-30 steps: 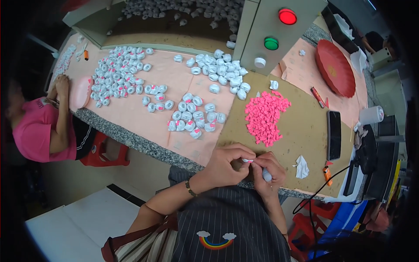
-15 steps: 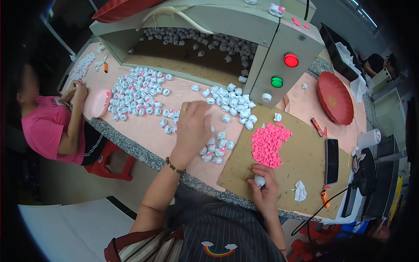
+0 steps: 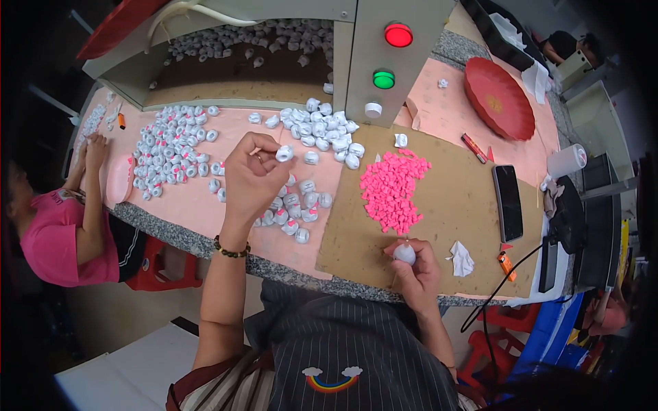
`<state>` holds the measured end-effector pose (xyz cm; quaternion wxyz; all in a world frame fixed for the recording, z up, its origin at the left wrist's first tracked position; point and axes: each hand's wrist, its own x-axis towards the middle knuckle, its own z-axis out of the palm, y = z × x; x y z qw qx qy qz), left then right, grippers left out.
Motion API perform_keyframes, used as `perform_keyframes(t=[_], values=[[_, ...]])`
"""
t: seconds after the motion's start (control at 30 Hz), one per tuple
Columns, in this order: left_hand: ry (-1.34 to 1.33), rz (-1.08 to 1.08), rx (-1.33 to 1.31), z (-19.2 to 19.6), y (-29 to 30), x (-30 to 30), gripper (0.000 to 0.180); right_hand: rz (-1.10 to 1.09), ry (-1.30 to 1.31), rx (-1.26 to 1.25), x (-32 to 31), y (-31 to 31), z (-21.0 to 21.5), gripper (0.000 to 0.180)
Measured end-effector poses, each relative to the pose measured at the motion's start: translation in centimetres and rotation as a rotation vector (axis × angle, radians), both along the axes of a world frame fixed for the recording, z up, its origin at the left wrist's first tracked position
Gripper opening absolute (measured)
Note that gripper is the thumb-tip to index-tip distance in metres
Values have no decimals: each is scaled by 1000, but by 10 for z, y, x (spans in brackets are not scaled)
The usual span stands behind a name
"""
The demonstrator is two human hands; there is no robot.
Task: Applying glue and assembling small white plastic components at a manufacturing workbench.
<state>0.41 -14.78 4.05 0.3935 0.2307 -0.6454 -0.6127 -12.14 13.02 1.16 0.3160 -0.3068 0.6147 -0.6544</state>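
Note:
My left hand [image 3: 257, 175] is raised over the table, its fingertips pinching a small white moulded piece [image 3: 284, 153] that has dark marks. Beneath it lies a cluster of similar white pieces [image 3: 301, 205], some with pink bits on them. Near the table's front edge my right hand [image 3: 419, 274] is closed round a pale rounded thing with a narrow tip [image 3: 404, 254]; its lower part is hidden in the palm. Just beyond that hand is a heap of small pink pieces [image 3: 392, 192] on a brown board [image 3: 439, 198].
A machine with red and green buttons [image 3: 384, 79] stands behind, white pieces inside its opening. More white pieces [image 3: 171, 147] lie leftward, near a co-worker in pink [image 3: 58, 233]. To the right are a red dish [image 3: 499, 98], a phone [image 3: 508, 203], a lighter [image 3: 506, 266] and crumpled tissue [image 3: 461, 259].
My left hand has turned and now shows a white piece between its fingertips. The right hand keeps the pale thing, its tip now pointing upward. The whole view has shifted.

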Motion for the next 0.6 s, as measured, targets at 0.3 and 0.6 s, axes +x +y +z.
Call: perform_keyframes(t=[0.3, 0.6], values=[[165, -430, 726, -20, 117, -1, 23, -15, 16, 38, -20, -17, 7, 26], [54, -334, 421, -42, 150, -8, 32, -246, 558, -56, 4, 25, 24, 32]])
